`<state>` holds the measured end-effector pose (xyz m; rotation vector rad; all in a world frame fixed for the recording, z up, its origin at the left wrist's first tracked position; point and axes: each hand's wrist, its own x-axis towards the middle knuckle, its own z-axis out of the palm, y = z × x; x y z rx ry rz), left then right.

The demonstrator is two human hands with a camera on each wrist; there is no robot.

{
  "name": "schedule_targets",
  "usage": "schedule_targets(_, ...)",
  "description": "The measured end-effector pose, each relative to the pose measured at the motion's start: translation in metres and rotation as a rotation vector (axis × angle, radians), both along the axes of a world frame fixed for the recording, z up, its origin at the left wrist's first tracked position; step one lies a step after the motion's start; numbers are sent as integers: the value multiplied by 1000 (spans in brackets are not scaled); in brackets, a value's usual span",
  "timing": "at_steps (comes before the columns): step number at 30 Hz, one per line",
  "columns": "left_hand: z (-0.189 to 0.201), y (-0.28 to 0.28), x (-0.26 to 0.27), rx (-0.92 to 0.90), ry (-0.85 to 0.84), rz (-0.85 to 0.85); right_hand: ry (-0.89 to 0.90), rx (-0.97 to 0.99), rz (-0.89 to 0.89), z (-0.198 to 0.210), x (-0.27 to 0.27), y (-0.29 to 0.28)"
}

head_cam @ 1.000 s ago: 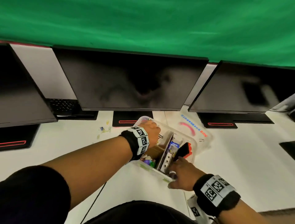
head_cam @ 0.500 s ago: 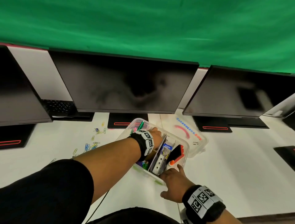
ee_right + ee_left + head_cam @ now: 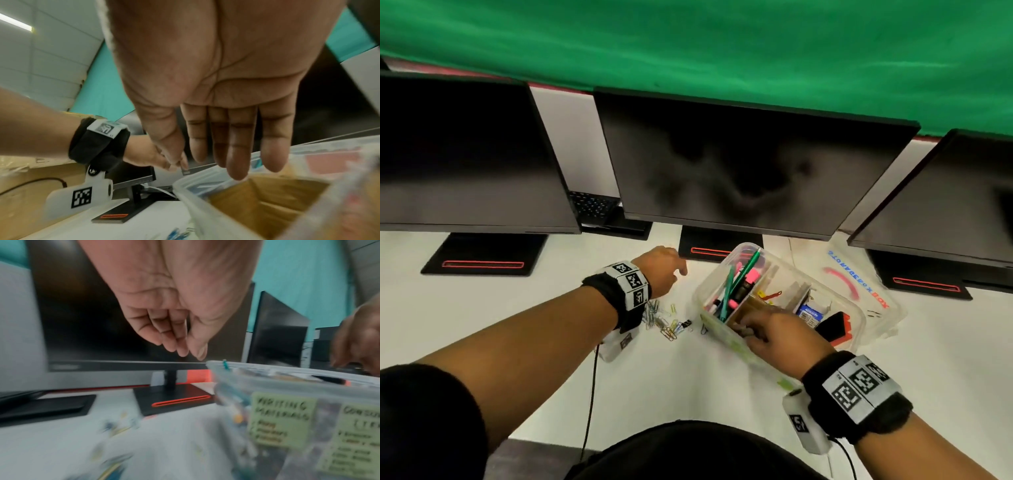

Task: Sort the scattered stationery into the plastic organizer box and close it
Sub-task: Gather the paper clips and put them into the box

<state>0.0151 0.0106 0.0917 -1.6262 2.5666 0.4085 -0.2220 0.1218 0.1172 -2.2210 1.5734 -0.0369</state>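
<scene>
The clear plastic organizer box (image 3: 698, 297) stands open on the white table, with green pens (image 3: 739, 277) and pink highlighters (image 3: 752, 274) in its left compartment. A black and orange item (image 3: 835, 329) lies in the right one. My left hand (image 3: 671, 270) hovers left of the box with loosely curled fingers (image 3: 180, 348) that hold nothing. Below its wrist lie several coloured paper clips (image 3: 666, 323) on the table. My right hand (image 3: 753, 334) reaches over the box's near rim; its straight fingers (image 3: 236, 154) hang above the brown cardboard compartment (image 3: 267, 199). Green labels (image 3: 281, 420) are stuck on the box's front wall.
The box's lid (image 3: 859, 289), with a red arc and blue lettering, lies right behind the box. Three dark monitors line the back; the middle one's base (image 3: 719, 248) sits just beyond the box. A keyboard (image 3: 592, 205) lies between the monitors. A cable (image 3: 589, 394) hangs from my left wrist.
My left hand has come out of the box and moved left, over the table near the paper clips. My right hand has shifted from the box's near corner to its middle compartment.
</scene>
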Motion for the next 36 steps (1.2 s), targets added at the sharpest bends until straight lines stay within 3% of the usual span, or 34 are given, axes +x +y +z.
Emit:
schedule_targets(6,-45,16,93,243,-110,236,0,-13,112,-21,67,-18)
schedule_targets(11,-75,31,144,336,-179,255,154,-53,137,-38,113,-30)
schedule_targets(18,-91,25,191,360,-131,305,171,204,4,-87,157,-44)
schedule_targets(26,-103,10,207,433,-104,250,248,217,-187,-130,145,-41)
schedule_targets(31,-109,0,193,430,-39,176,156,232,-386,-142,159,-32)
schedule_targets(36,-110,-3,172,454,33,144,61,261,-327,-146,177,-30)
